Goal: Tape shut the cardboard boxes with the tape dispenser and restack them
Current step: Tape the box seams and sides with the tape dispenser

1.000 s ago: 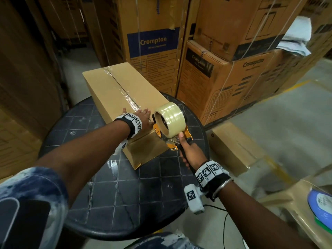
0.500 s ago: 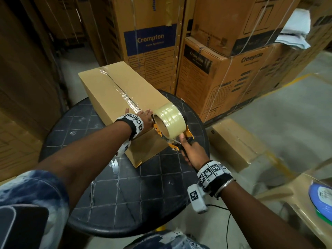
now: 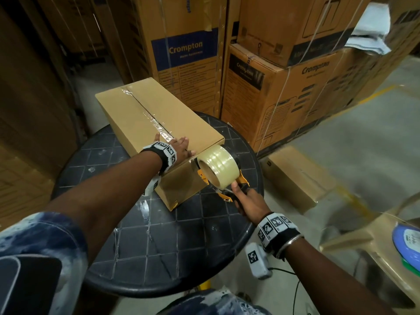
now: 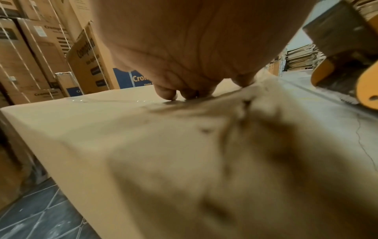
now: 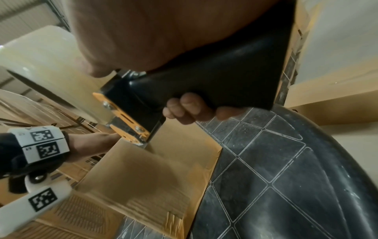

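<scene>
A long plain cardboard box [image 3: 159, 117] lies on the round dark table [image 3: 181, 242], with clear tape along its top seam. My left hand [image 3: 179, 147] lies flat on the near end of the box top, fingers straight, pressing the tape; the fingertips [image 4: 166, 95] touch the cardboard [image 4: 102, 129]. My right hand [image 3: 246, 200] grips the black handle [image 5: 214, 90] of the orange tape dispenser [image 3: 218, 171], whose clear roll [image 5: 40, 61] sits against the box's near end face [image 5: 153, 169]. The left wrist [image 5: 47, 143] shows beside the dispenser's blade end.
A second plain box [image 3: 297, 178] lies on the floor right of the table. Tall strapped Crompton cartons [image 3: 284, 87] stand stacked behind. A beige plastic chair [image 3: 363, 246] with a blue item sits at the right. Brown cartons [image 3: 27, 110] line the left side.
The dispenser has moved slightly down the box's near end face with my right hand. The left hand stays flat on the box top. My head has shifted a little.
</scene>
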The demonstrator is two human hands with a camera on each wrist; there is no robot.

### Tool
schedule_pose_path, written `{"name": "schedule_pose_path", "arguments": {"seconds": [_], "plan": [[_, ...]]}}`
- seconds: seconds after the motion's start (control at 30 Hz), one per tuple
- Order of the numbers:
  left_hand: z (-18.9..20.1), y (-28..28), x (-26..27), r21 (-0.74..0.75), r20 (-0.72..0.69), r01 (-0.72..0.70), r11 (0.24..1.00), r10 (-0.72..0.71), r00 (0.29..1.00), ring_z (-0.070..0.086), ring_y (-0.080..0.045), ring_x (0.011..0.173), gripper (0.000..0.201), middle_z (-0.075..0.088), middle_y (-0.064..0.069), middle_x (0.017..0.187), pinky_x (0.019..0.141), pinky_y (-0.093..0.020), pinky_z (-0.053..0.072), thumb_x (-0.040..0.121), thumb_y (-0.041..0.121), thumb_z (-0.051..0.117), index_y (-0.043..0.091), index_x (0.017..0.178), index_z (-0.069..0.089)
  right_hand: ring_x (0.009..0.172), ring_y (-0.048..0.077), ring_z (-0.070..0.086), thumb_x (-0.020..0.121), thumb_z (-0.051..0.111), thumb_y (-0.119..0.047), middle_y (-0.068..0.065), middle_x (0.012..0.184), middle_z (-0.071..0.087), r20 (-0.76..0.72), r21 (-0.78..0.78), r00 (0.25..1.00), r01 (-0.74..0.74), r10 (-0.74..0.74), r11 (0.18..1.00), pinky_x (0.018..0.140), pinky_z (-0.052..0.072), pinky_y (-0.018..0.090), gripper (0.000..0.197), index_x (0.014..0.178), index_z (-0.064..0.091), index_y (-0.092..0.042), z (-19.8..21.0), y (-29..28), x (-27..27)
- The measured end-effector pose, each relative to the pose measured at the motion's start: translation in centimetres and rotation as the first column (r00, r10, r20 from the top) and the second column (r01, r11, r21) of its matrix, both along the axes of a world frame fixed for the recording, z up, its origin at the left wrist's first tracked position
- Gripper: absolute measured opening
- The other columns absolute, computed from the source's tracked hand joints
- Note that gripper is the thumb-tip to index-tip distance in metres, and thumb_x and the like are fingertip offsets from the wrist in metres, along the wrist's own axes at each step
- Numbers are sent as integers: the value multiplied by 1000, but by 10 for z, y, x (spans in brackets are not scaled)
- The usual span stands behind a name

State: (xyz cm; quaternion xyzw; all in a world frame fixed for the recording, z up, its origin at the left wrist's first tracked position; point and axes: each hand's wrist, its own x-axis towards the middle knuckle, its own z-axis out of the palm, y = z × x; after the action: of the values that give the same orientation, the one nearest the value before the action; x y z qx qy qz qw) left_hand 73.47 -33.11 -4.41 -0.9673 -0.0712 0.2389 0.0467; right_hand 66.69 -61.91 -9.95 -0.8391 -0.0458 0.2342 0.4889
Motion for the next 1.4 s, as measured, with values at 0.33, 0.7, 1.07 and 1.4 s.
{"name": "schedule_pose_path", "arguments": {"seconds": [0.33,0.7,1.07,1.4], "plan": [[23,-32,4,-172,84,251,953,-239,967,10,-24,151,48,10,8,165,115,-61,23,101,35,47,40,148,36,51,11,53,43,49,-109,-2,61,61,-92,159,994,72,-58,985,54,39,27,101,81,63,-16,-7,-7,-1],[32,-54,-7,-190,37,73,979,-67,997,4,-23,152,65,-3,-3,165,117,-51,16,96,15,61,16,153,31,56,17,56,49,35,-113,2,61,61,-58,82,998,-6,10,997,57,40,29,106,77,67,-15,-15,-4,12],[14,-47,4,-210,19,-10,978,14,1000,3,-17,152,64,0,4,165,112,-72,10,100,31,53,23,156,22,55,18,58,60,31,-108,-7,47,58,-21,51,998,-63,64,997,70,48,36,92,64,61,-21,-20,-2,27],[13,-47,4,-271,-2,-71,960,73,997,0,-19,152,65,1,5,165,112,-70,-1,102,40,46,36,156,12,49,14,54,62,30,-105,-6,46,54,-61,78,991,-111,115,991,69,45,35,90,59,57,-20,-19,-5,43]]}}
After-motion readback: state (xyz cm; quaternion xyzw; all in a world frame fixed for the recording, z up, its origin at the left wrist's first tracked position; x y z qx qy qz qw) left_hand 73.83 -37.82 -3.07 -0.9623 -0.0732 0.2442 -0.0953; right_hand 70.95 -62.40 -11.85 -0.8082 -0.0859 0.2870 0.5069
